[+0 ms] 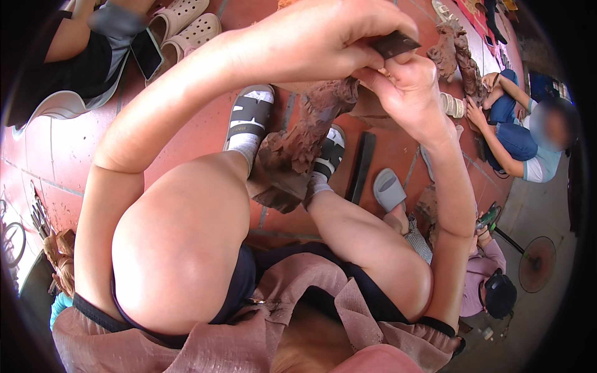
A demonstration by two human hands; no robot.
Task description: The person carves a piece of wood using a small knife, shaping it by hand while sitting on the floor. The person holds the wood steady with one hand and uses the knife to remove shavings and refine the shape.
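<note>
My left hand (339, 40) is closed, with a small dark flat piece (396, 45) pinched at its fingertips. Right against it, my right hand (407, 90) has its fingers curled and thumb bent; the dark piece touches its fingers, and whatever lies inside its grip is hidden. Both hands meet above the top end of a rough reddish-brown wood carving (301, 137). The carving slants up from its blocky base between my feet, which wear dark strapped sandals (250, 118).
A dark bar (360, 166) lies on the red tile floor beside a grey slipper (389, 189). At right, a co-worker (541, 140) handles more carved wood (466, 59); another holds a green tool (489, 216) near a fan (536, 264). At left are clogs (186, 31) and a phone (147, 55).
</note>
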